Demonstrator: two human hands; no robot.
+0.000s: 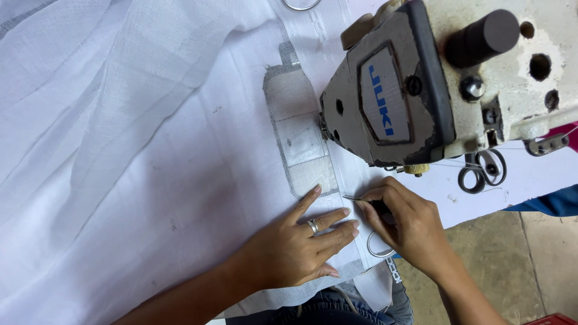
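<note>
My left hand lies flat with fingers spread on white sheer fabric, pressing down a folded hem strip in front of the sewing machine head. A silver ring sits on one finger. My right hand is closed on a small thin metal tool, whose tip points left toward the strip beside my left fingertips. A metal eyelet ring in the fabric shows partly under my right hand. The needle area is hidden by the machine head.
A second metal eyelet ring sits at the top edge of the fabric. A grey needle plate area shows through the cloth. Thread guides hang off the machine. Concrete floor and blue cloth lie at the right.
</note>
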